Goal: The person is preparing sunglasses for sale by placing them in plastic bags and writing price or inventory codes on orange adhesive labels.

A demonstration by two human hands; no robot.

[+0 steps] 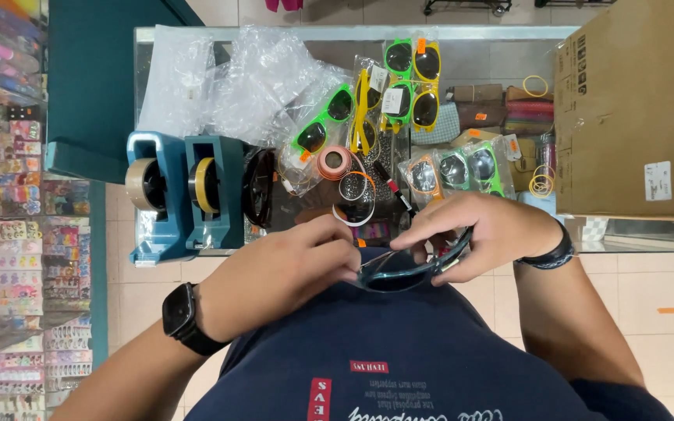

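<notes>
At chest, L hand (294, 269) & R hand (477, 234) both grip dark sunglasses (403, 271).

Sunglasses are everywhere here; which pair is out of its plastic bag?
The dark teal pair held between both hands, close to the chest. The green, yellow and orange ones lie bagged on the glass counter.

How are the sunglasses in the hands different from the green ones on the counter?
The dark sunglasses are gripped by the left hand and right hand; the green sunglasses lie on the glass counter. The dark sunglasses look unwrapped; the green sunglasses sit in clear plastic. Both have dark lenses.
</notes>
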